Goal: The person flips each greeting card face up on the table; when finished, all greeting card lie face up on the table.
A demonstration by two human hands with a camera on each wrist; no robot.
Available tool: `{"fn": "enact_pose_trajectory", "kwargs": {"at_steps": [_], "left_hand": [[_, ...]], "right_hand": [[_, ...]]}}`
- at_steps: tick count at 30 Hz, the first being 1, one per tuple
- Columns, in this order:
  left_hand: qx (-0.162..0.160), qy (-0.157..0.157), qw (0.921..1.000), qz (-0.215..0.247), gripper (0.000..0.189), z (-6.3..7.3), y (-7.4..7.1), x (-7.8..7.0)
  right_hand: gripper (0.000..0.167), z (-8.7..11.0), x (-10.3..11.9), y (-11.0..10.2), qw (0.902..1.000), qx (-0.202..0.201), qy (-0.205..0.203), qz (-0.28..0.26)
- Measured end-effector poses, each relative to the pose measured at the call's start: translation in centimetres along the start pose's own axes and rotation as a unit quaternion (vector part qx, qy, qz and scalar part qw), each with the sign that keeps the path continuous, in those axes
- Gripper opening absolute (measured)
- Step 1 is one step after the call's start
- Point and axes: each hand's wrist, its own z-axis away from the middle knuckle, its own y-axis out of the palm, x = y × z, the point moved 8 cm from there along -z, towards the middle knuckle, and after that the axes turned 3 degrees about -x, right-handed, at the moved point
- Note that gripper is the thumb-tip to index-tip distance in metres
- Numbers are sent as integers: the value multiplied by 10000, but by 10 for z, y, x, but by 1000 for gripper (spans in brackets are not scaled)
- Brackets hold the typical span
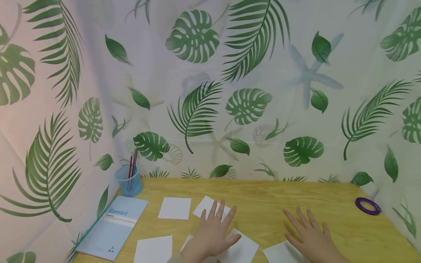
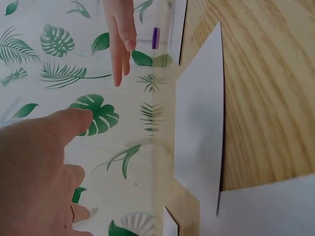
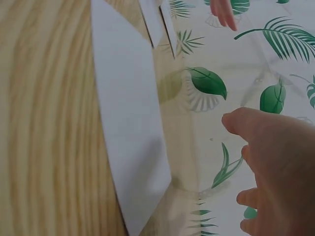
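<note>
Both hands hover over a wooden table with fingers spread, holding nothing. My left hand (image 1: 213,232), a ring on one finger, is above several white square cards; one card (image 1: 241,246) lies by its thumb and another (image 1: 207,205) beyond its fingertips. My right hand (image 1: 312,233) hangs over a white card (image 1: 279,252) near the front edge, partly hidden beneath it. In the left wrist view a card (image 2: 199,118) lies flat on the wood, apart from the left hand (image 2: 34,167). The right wrist view shows a card (image 3: 129,108) apart from the right hand (image 3: 285,167).
More white cards lie to the left, one at the back (image 1: 174,208) and one in front (image 1: 154,250). A blue notebook (image 1: 115,223) and a blue pencil cup (image 1: 129,182) stand at the left edge. A purple tape roll (image 1: 367,206) lies far right. Leaf-patterned curtains (image 1: 204,120) enclose the table (image 1: 263,193).
</note>
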Motion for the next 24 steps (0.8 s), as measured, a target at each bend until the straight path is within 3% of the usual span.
{"fn": "enact_pose_trajectory", "kwargs": {"at_steps": [8, 19, 24], "left_hand": [[238, 489, 9983, -226, 75, -3, 13, -25], [557, 751, 9950, -358, 76, -1, 22, -52], [581, 839, 9939, -427, 76, -6, 27, -56]], "right_hand": [[75, 5, -11, 18, 9982, 521, -203, -207], [71, 19, -17, 16, 9946, 23, -869, -571], [74, 19, -26, 21, 9889, 261, -1262, -746]]}}
